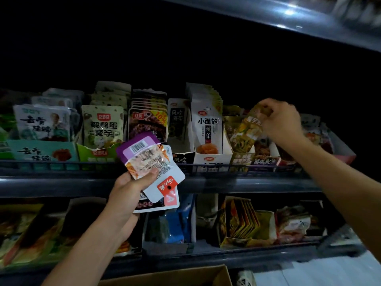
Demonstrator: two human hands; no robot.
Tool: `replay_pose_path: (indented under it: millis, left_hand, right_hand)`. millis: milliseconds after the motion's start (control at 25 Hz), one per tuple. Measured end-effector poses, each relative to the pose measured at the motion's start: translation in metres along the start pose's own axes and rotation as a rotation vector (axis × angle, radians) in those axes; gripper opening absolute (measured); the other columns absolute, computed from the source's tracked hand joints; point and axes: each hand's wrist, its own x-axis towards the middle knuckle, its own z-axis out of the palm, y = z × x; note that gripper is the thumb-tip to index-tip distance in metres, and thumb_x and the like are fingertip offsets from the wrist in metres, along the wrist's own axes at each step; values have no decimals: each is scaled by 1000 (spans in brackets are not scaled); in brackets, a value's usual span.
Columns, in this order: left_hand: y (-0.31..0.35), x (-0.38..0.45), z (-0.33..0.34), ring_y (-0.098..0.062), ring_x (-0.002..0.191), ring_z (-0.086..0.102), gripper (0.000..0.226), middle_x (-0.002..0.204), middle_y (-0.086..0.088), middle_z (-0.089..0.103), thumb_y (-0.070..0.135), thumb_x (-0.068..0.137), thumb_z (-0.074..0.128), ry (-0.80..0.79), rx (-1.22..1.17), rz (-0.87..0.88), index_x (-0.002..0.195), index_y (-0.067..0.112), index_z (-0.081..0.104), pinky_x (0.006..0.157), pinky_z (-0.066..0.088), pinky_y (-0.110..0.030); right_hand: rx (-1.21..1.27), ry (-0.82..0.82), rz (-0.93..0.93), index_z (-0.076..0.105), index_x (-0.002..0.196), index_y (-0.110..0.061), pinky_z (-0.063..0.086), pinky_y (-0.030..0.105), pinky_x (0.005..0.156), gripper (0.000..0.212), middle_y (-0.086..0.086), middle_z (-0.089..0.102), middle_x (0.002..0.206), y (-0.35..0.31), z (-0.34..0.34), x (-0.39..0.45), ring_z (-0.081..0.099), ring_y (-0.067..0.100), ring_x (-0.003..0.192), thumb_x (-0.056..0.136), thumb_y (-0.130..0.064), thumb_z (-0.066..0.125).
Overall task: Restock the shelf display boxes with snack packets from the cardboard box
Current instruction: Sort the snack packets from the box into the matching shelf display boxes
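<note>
My left hand [132,188] grips a fan of several snack packets [152,170], purple and white ones, in front of the middle shelf rail. My right hand [282,122] pinches the top of a yellow-green snack packet [247,131], which hangs tilted over an open display box [241,159] on the right part of the shelf. The row of display boxes [103,149] on this shelf holds upright packets. A corner of the brown cardboard box [185,275] shows at the bottom edge.
A dark wire rail [61,165] runs along the shelf front. The lower shelf [243,223] carries more boxes of packets. A metal shelf edge [288,19] hangs above at the upper right. The back of the shelf is dark.
</note>
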Motion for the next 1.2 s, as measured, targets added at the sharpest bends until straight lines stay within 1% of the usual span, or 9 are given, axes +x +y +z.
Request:
replay_pose_path:
  millis: [160, 280, 360, 440, 560, 760, 920, 1080, 1200]
  left_hand:
    - [0, -3, -1, -20, 80, 74, 32, 98, -7, 78, 18, 76, 71, -70, 41, 19, 108, 12, 70, 73, 55, -35]
    - [5, -6, -6, -17, 82, 74, 40, 98, -4, 78, 22, 68, 72, -122, 69, 56, 108, 14, 71, 70, 56, -31]
    - [5, -8, -8, -17, 85, 74, 40, 97, -2, 78, 21, 66, 75, -141, 117, 76, 105, 15, 72, 71, 57, -30]
    - [3, -11, -8, -17, 85, 75, 33, 94, -2, 79, 12, 69, 79, -149, 205, 90, 101, 15, 73, 72, 59, -29]
    - [-1, -15, -8, -17, 86, 75, 27, 92, -2, 79, -3, 80, 75, -135, 301, 104, 99, 16, 74, 74, 60, -26]
    - [2, -8, -21, -30, 100, 71, 14, 97, -5, 78, 9, 90, 67, 38, 193, 6, 100, 14, 74, 101, 49, -52]
    - [-1, -8, -14, -30, 102, 69, 26, 101, -8, 77, 38, 85, 70, -6, 151, -75, 100, 19, 78, 103, 46, -52]
    - [-1, -17, 0, -24, 82, 74, 35, 100, -13, 76, 26, 80, 66, -154, 1, -119, 111, 11, 73, 77, 59, -38]
    - [-6, -20, 12, -22, 77, 74, 33, 97, -13, 77, 5, 79, 65, -101, 55, -23, 111, 10, 69, 67, 60, -37]
  right_hand:
    - [68, -533, 91, 38, 147, -29, 49, 26, 75, 61, 4, 54, 138, -18, 29, 7, 63, 20, 101, 93, -22, 65]
    - [75, -343, 112, 42, 144, -26, 49, 23, 72, 51, 6, 61, 129, -45, 31, -22, 62, 17, 93, 97, -22, 58]
    - [392, -251, 171, 54, 131, -23, 45, 16, 76, 33, -7, 64, 114, -77, 23, -62, 62, 13, 100, 98, -25, 57]
    - [841, -476, 301, 59, 120, -27, 50, 18, 79, 26, -12, 68, 106, -120, 16, -108, 65, 7, 100, 94, -31, 59]
    - [1116, -707, 324, 61, 118, -23, 58, 28, 80, 29, -2, 75, 103, -158, 21, -148, 71, 11, 96, 90, -22, 68]
    - [1117, -429, 492, 63, 103, -20, 59, 25, 70, 16, -6, 76, 98, -140, 19, -137, 73, 6, 86, 89, -14, 68]
    - [780, -210, -22, 67, 104, -26, 54, 17, 82, 20, -16, 69, 107, -131, 15, -148, 64, -2, 100, 87, -17, 68]
    - [651, -154, -263, 73, 110, -19, 50, 26, 97, 30, -18, 61, 118, -118, 26, -157, 56, -2, 114, 83, -6, 72]
    - [863, -254, -92, 74, 105, -13, 51, 20, 93, 35, -14, 63, 125, -113, 10, -153, 56, -3, 117, 93, 10, 51]
